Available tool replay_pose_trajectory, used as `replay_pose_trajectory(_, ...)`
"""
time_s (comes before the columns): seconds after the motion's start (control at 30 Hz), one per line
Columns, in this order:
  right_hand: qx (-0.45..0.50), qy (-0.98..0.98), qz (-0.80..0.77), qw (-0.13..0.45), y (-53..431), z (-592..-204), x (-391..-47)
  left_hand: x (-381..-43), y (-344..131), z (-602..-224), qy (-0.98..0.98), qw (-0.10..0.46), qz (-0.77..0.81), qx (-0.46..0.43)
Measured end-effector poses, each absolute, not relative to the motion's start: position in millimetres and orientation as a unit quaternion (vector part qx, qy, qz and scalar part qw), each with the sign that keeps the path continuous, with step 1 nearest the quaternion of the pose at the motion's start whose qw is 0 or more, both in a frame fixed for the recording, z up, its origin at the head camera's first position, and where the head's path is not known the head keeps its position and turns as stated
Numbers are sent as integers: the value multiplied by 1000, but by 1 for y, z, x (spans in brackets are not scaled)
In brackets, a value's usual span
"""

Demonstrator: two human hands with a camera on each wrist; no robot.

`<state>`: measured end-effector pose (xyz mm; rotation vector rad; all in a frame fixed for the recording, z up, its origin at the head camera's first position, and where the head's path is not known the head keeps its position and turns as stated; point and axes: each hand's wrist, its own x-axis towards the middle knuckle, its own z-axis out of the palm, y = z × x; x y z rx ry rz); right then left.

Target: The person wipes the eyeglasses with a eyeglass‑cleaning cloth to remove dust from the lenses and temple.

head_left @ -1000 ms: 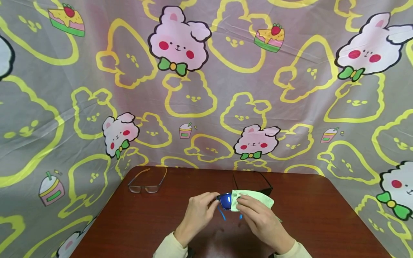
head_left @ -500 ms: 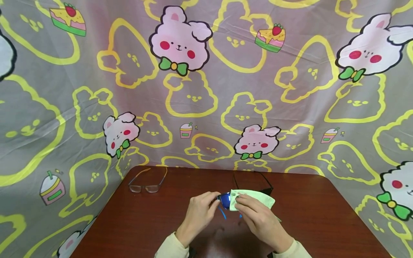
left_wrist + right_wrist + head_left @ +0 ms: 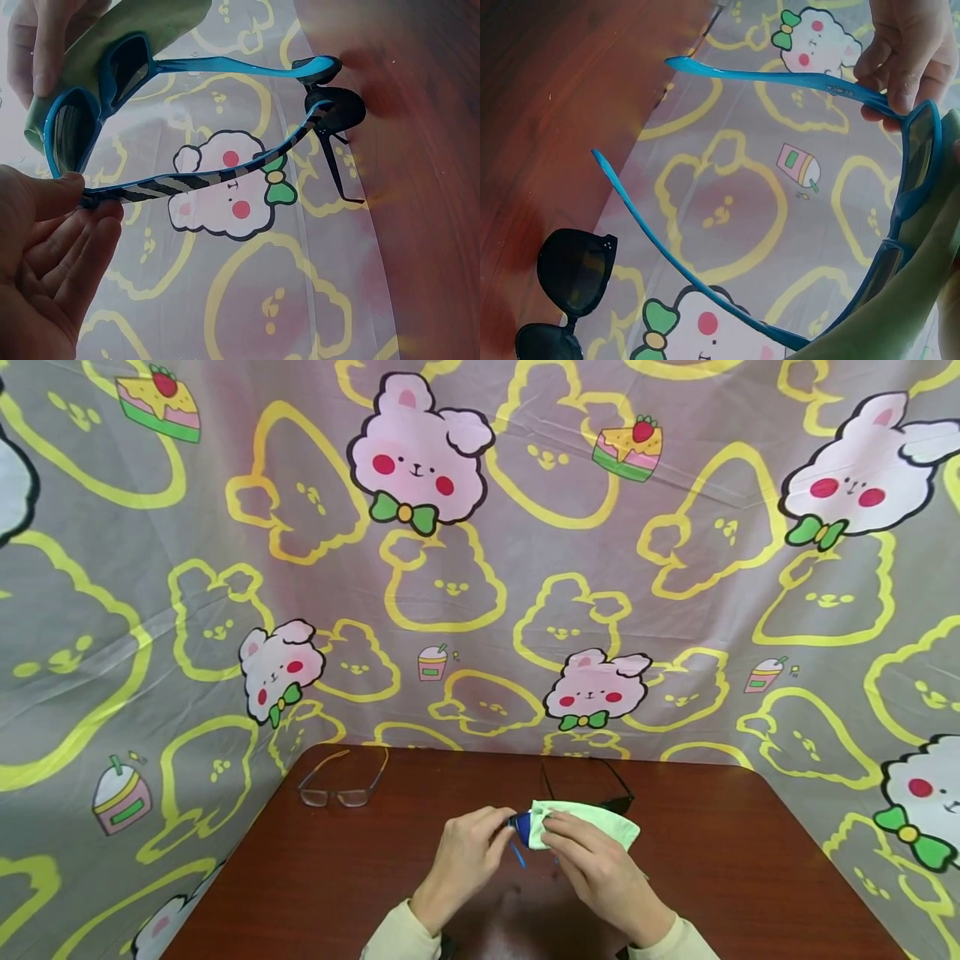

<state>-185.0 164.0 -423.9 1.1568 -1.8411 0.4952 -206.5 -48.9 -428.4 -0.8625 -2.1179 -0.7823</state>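
Blue sunglasses (image 3: 522, 829) with blue arms unfolded are held above the table in the head view. My left hand (image 3: 463, 857) pinches them between thumb and fingers at the hinge corner, beside a black-and-white striped temple arm (image 3: 180, 182) in the left wrist view. A light green cloth (image 3: 603, 821) lies over the front of the lenses. My right hand (image 3: 600, 864) holds this cloth against the sunglasses, its fingers on the cloth's outer side. The right wrist view shows the inner side of the blue frame (image 3: 909, 199) in front of the cloth.
Clear-lensed eyeglasses (image 3: 335, 798) with yellowish temple tips lie at the back left of the brown table (image 3: 450, 777). Black sunglasses (image 3: 622, 803) lie behind my right hand, partly covered by the cloth. A cartoon-patterned curtain (image 3: 480, 560) surrounds the table.
My right hand has slid the cloth slightly left, so less of the blue lens shows. My left hand keeps its pinch and has shifted slightly right.
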Motion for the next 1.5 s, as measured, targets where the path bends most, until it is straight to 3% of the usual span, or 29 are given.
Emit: replay_pose_trajectory(1.5,515,-722,169,429,152,-425,-182,-209,-48,-427,-825,365,-303,-306)
